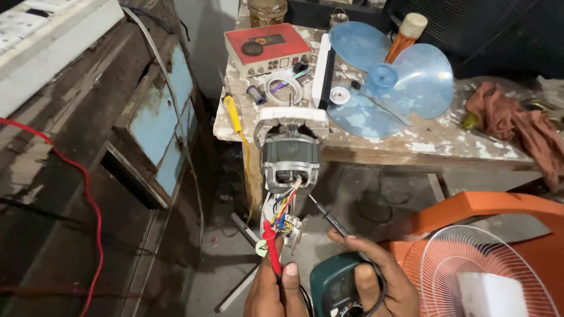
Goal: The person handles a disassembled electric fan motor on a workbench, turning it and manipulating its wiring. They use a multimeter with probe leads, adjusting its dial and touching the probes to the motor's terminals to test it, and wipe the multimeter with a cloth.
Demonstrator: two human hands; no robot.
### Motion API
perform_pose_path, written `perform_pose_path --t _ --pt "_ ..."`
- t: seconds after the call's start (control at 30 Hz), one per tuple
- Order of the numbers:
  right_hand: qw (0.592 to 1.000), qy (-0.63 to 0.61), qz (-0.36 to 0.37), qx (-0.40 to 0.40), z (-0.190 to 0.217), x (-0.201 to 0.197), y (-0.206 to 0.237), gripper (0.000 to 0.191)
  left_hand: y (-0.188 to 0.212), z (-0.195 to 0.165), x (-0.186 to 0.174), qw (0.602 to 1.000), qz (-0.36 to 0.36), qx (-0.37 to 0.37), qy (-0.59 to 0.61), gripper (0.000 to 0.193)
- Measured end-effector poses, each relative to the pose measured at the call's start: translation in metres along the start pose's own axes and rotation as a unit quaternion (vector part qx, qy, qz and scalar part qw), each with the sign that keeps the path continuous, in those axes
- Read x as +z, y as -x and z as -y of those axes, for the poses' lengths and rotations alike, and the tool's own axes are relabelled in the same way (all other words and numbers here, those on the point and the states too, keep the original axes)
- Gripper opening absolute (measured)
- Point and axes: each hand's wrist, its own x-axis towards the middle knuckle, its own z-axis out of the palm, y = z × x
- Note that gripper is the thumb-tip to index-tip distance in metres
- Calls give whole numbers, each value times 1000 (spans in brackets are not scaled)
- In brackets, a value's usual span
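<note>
- Left hand [271, 292], lowest in view: fingers closed round a red test probe [271, 252], thumb pressed along its shaft; the tip points up into the bundle of coloured wires [284, 206].
- Right hand [376, 277]: curled round a dark green multimeter [335, 287], with a black test probe [330, 219] pinched at the fingertips; its metal tip is aimed at the same wires, and whether it touches them cannot be told.
- Fan motor [291, 157]: grey, mounted in a white housing, just in front of the workbench [423, 141] edge, directly above both probes.
- Blue fan blade [405, 82]: lying flat on the bench, behind the motor.
- Yellow-handled screwdriver [234, 113]: at the bench's left edge.
- Red-topped instrument box [267, 50]: at the bench's rear.
- White fan guard [476, 273]: resting on an orange surface just beside the right hand.
</note>
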Motion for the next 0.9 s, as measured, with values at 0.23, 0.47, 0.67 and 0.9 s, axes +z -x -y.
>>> perform_pose_path --t 0.23,0.47,0.67,0.9 --pt "1000 2 -29 -3 -8 19 0 46 -27 9 -23 991 8 -61 119 42" --pt "989 -4 -5 -147 -30 39 -5 42 -48 -6 -37 991 -9 13 129 45" --pt "969 22 12 -245 -35 49 -7 39 -55 4 -27 957 -50 257 121 34" --pt "896 166 -62 -406 -47 61 0 25 -61 26 -4 922 -91 366 94 25"
